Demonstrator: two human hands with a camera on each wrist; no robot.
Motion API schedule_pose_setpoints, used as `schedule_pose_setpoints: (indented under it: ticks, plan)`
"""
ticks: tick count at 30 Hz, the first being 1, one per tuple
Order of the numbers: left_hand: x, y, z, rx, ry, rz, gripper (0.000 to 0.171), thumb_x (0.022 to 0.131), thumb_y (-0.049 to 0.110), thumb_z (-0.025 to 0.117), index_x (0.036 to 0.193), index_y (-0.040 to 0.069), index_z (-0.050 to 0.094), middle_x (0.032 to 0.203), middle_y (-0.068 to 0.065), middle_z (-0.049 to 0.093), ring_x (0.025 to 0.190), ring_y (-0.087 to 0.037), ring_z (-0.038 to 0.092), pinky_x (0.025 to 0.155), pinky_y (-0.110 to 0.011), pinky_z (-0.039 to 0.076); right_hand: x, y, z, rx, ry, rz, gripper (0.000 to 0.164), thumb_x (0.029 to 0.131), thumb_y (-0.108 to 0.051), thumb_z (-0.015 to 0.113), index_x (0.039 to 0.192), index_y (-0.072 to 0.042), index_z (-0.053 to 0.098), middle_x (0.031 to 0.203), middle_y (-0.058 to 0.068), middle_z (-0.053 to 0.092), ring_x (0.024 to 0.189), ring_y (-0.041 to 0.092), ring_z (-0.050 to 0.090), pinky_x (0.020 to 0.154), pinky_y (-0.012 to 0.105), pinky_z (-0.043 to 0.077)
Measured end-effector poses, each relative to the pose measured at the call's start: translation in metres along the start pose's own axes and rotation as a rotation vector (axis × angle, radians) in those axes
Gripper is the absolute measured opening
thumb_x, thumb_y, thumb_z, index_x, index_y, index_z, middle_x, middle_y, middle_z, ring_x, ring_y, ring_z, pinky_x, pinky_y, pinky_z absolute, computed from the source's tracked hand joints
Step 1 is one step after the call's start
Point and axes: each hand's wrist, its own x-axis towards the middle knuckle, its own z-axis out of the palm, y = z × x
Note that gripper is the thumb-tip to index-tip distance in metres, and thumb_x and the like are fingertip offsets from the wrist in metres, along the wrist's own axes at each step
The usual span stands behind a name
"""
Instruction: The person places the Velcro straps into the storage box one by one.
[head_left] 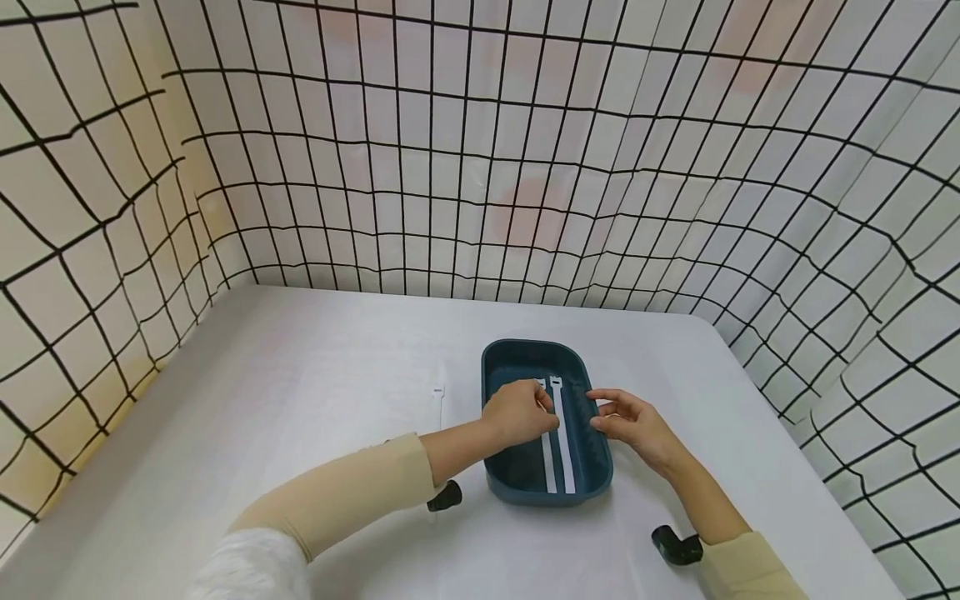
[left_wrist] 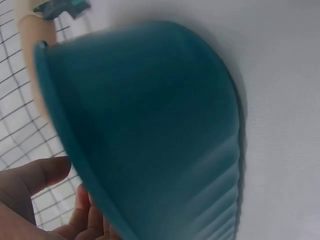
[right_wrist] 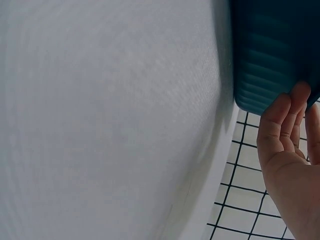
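Observation:
A dark teal plastic basin (head_left: 497, 475) stands on the white table. Two flat white cable straps with slotted heads (head_left: 562, 433) lie lengthwise inside it, one partly hidden by my left hand (head_left: 519, 412). That hand reaches over the basin's left rim, fingers bent loosely downward close to the straps. In the left wrist view a gap shows between its thumb (left_wrist: 47, 172) and fingers, with nothing in it. At the right rim is my right hand (head_left: 637, 425), its fingertips right at the edge. The right wrist view shows its fingers (right_wrist: 280, 117) extended against the basin's ribbed outer wall.
Another thin white strap (head_left: 438, 404) lies on the table (head_left: 337, 358) left of the basin. Black wire grid panels (head_left: 465, 150) enclose the table's back and sides. A black wrist-worn device (head_left: 445, 496) shows beneath the left forearm, another (head_left: 677, 546) beside the right.

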Motion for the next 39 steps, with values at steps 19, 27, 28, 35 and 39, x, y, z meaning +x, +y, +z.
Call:
schedule_pose_setpoints:
  ticks: [19, 27, 28, 35, 39]
  plan:
    - [-0.045, -0.027, -0.046, -0.216, 0.081, 0.049, 0.018, 0.085, 0.015, 0.071, 0.100, 0.006, 0.066, 0.079, 0.000, 0.058, 0.070, -0.016, 0.054, 0.058, -0.028, 0.046, -0.001, -0.002, 0.000, -0.004, 0.005, -0.004, 0.051, 0.093, -0.014, 0.068, 0.137, 0.003, 0.047, 0.104, 0.016, 0.056, 0.092, 0.022, 0.060, 0.082, 0.028, 0.054]
    - [-0.053, -0.042, -0.058, -0.239, 0.114, -0.009, 0.017, 0.085, 0.015, 0.071, 0.099, 0.006, 0.066, 0.080, -0.001, 0.058, 0.071, -0.017, 0.054, 0.059, -0.029, 0.044, -0.002, -0.002, 0.001, -0.005, 0.009, -0.007, 0.051, 0.093, -0.014, 0.068, 0.136, 0.003, 0.048, 0.103, 0.015, 0.056, 0.091, 0.022, 0.060, 0.081, 0.028, 0.054]
    - [-0.054, -0.045, -0.059, -0.237, 0.122, -0.018, 0.016, 0.085, 0.015, 0.071, 0.098, 0.006, 0.066, 0.080, -0.001, 0.058, 0.071, -0.017, 0.053, 0.058, -0.029, 0.044, -0.002, -0.002, 0.002, -0.003, 0.009, -0.007, 0.050, 0.093, -0.014, 0.068, 0.136, 0.004, 0.048, 0.103, 0.014, 0.056, 0.091, 0.022, 0.060, 0.081, 0.028, 0.054]
    - [-0.059, -0.067, -0.065, -0.242, 0.158, -0.091, 0.017, 0.085, 0.014, 0.072, 0.099, 0.005, 0.066, 0.081, -0.002, 0.059, 0.073, -0.017, 0.054, 0.062, -0.028, 0.045, -0.001, 0.000, 0.001, -0.017, 0.010, -0.007, 0.050, 0.093, -0.015, 0.067, 0.136, 0.002, 0.048, 0.103, 0.014, 0.056, 0.091, 0.020, 0.060, 0.082, 0.027, 0.054]
    - [-0.058, -0.080, -0.068, -0.253, 0.182, -0.142, 0.014, 0.085, 0.012, 0.072, 0.096, 0.005, 0.066, 0.081, -0.003, 0.059, 0.075, -0.017, 0.055, 0.064, -0.028, 0.045, -0.001, -0.001, 0.001, -0.021, 0.014, 0.001, 0.050, 0.093, -0.015, 0.068, 0.136, 0.001, 0.049, 0.104, 0.016, 0.056, 0.091, 0.021, 0.060, 0.082, 0.027, 0.054]
